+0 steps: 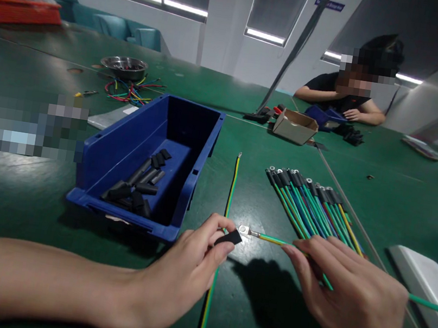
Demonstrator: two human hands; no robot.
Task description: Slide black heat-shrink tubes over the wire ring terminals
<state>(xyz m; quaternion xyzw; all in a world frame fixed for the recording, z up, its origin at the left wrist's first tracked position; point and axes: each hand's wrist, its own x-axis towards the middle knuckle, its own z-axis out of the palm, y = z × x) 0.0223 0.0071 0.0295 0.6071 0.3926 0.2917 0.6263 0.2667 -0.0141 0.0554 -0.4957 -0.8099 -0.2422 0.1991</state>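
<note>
Between the thumb and fingers of my left hand (192,258) is a short black heat-shrink sleeve (229,238). My right hand (348,287) grips a green-yellow wire (271,239), whose metal ring terminal (245,230) points at the sleeve, close to its open end. Another green-yellow wire (233,188) lies on the table, passing beneath my left hand, with bare copper at its near end. To the left, a blue bin (90,167) holds several black sleeves (145,188). Beyond my right hand lies a bundle of wires (311,210) with black sleeves and ring terminals.
A metal bowl (124,67) and loose coloured wires (129,91) lie behind the bin. A cardboard box (295,127) stands farther back, near a seated person (345,89). At the right is a white object (423,282); an orange basket (19,11) sits far left.
</note>
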